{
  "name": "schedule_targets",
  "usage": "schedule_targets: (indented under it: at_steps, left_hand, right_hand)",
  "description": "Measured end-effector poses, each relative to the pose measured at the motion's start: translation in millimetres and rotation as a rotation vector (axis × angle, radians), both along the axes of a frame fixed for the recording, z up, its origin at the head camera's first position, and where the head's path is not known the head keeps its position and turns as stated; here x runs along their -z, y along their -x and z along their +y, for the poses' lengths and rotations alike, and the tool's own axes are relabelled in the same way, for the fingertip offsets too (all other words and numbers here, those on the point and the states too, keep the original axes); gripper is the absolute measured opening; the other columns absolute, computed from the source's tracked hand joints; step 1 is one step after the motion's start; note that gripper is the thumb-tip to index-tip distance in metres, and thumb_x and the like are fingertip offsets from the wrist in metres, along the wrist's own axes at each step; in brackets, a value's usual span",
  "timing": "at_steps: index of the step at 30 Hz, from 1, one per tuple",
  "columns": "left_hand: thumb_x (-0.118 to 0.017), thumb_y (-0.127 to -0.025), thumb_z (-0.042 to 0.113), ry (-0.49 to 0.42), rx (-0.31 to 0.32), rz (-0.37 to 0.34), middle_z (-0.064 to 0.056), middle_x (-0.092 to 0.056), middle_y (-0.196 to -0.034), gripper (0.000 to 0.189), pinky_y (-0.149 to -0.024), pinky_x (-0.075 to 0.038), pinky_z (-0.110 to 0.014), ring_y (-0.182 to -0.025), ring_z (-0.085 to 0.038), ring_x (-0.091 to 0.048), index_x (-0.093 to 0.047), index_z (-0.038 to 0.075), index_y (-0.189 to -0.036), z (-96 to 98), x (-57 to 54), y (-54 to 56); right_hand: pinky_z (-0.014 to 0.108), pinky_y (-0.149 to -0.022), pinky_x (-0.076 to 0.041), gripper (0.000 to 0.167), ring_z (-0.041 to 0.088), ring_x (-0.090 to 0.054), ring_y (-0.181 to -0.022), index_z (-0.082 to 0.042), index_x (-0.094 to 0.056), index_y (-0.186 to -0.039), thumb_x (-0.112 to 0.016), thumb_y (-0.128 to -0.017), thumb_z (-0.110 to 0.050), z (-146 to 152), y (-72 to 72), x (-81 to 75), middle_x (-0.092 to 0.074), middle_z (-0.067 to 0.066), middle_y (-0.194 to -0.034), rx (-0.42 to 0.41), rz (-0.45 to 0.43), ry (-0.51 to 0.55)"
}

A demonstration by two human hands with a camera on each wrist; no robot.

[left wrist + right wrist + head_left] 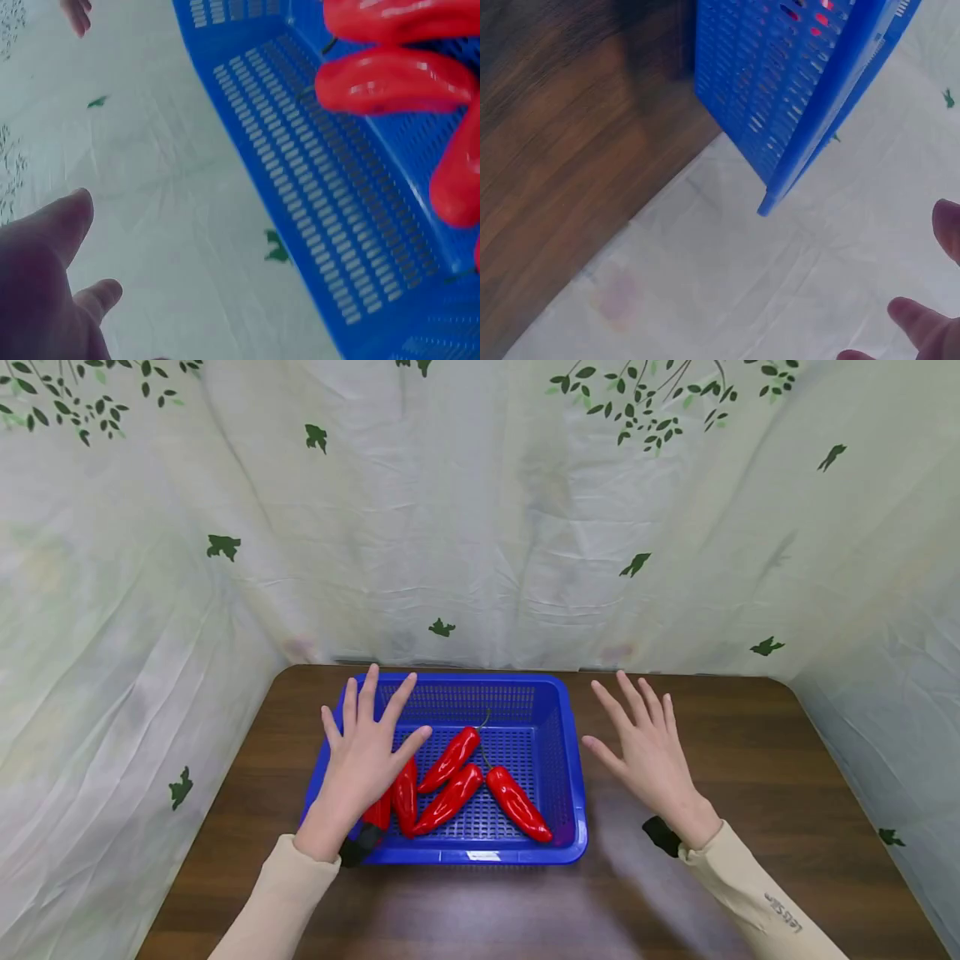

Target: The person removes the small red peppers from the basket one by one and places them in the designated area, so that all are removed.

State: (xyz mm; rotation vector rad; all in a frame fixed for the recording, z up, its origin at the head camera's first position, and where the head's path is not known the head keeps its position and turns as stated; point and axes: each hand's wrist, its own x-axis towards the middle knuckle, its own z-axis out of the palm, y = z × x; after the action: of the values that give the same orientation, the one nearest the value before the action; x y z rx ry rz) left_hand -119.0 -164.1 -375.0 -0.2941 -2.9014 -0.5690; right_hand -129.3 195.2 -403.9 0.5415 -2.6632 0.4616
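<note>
A blue plastic basket (558,760) with slotted walls stands on the table, holding several shiny red chili peppers (519,804) with thin green stems. Over the basket's left side my left hand (363,764) is held with its fingers spread, hiding part of the peppers there. To the right of the basket, my right hand (651,760) hovers with spread fingers and holds nothing. The left wrist view shows the peppers (397,81) lying together inside the basket wall (300,187). From the right wrist, the basket's outer side (757,90) appears with fingertips (915,315) apart from it.
The basket rests on a brown wooden table (720,760) near its back edge. A pale curtain (480,527) with green leaf prints hangs behind and along both sides. Black bands (662,835) sit at the wrists.
</note>
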Motion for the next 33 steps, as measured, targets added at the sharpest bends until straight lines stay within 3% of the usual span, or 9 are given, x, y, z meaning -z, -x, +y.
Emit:
schedule_targets:
  at_steps: [4, 7, 10, 16, 21, 27, 33]
  left_hand:
    - [-0.056, -0.093, 0.043, -0.045, -0.008, 0.023, -0.020, -0.012, -0.155, 0.068, -0.102, -0.004, -0.072, -0.139, -0.046, -0.008, -0.027, 0.025, -0.152, -12.5, -5.8, 0.3]
    - [-0.059, -0.094, 0.033, -0.099, -0.004, 0.042, -0.023, -0.020, -0.152, 0.064, -0.102, -0.020, -0.069, -0.135, -0.047, -0.023, -0.031, 0.018, -0.150, -23.6, -8.8, 0.5]
    - [-0.062, -0.093, 0.021, -0.158, 0.002, 0.050, -0.025, -0.026, -0.149, 0.063, -0.094, -0.036, -0.066, -0.127, -0.049, -0.036, -0.034, 0.013, -0.149, -35.8, -10.3, 1.0]
    - [-0.064, -0.090, 0.008, -0.229, -0.012, 0.007, -0.029, -0.033, -0.143, 0.062, -0.094, -0.035, -0.066, -0.125, -0.050, -0.037, -0.037, 0.005, -0.145, -62.0, -11.6, 4.7]
    - [-0.063, -0.091, 0.010, -0.305, 0.027, -0.119, -0.030, -0.035, -0.142, 0.061, -0.095, -0.036, -0.063, -0.121, -0.050, -0.041, -0.036, 0.001, -0.145, -85.5, -8.6, 9.2]
    - [-0.060, -0.095, 0.021, -0.405, 0.062, -0.305, -0.028, -0.030, -0.146, 0.064, -0.093, -0.039, -0.063, -0.125, -0.051, -0.038, -0.030, 0.005, -0.149, -107.8, -3.2, 11.7]
    - [-0.057, -0.096, 0.021, -0.474, 0.105, -0.429, -0.029, -0.029, -0.148, 0.066, -0.092, -0.040, -0.064, -0.126, -0.051, -0.037, -0.025, 0.005, -0.150, -120.2, 6.5, 14.2]
  right_hand:
    - [0.061, -0.109, -0.010, 0.069, 0.041, -0.020, -0.138, -0.019, -0.036, -0.148, -0.063, -0.089, -0.040, -3, 0.1, -2.3, -0.026, 0.016, -0.153, -0.033, 0.003, 0.037]
    - [0.061, -0.109, -0.012, 0.069, 0.040, -0.023, -0.137, -0.018, -0.036, -0.148, -0.065, -0.088, -0.037, -5, -0.1, -4.9, -0.028, 0.016, -0.152, -0.067, -0.002, 0.072]
    - [0.060, -0.109, -0.013, 0.070, 0.040, -0.026, -0.136, -0.016, -0.036, -0.148, -0.067, -0.088, -0.033, -8, -0.1, -8.1, -0.030, 0.016, -0.151, -0.105, -0.033, 0.109]
    - [0.058, -0.107, -0.023, 0.073, 0.036, -0.030, -0.135, -0.015, -0.033, -0.149, -0.068, -0.088, -0.032, -13, -0.4, -15.4, -0.031, 0.015, -0.150, -0.167, -0.197, 0.191]
    - [0.056, -0.104, -0.031, 0.074, 0.032, -0.030, -0.136, -0.019, -0.030, -0.150, -0.069, -0.088, -0.028, -17, 0.2, -20.6, -0.031, 0.012, -0.150, -0.209, -0.324, 0.268]
    - [0.051, -0.105, -0.033, 0.073, 0.026, -0.035, -0.133, -0.018, -0.031, -0.150, -0.070, -0.088, -0.025, -22, 2.9, -23.2, -0.037, 0.008, -0.147, -0.281, -0.351, 0.311]
    - [0.052, -0.095, -0.043, 0.072, 0.030, -0.047, -0.123, -0.015, -0.034, -0.149, -0.070, -0.087, -0.021, -26, 4.6, -24.6, -0.042, 0.010, -0.143, -0.296, -0.401, 0.362]
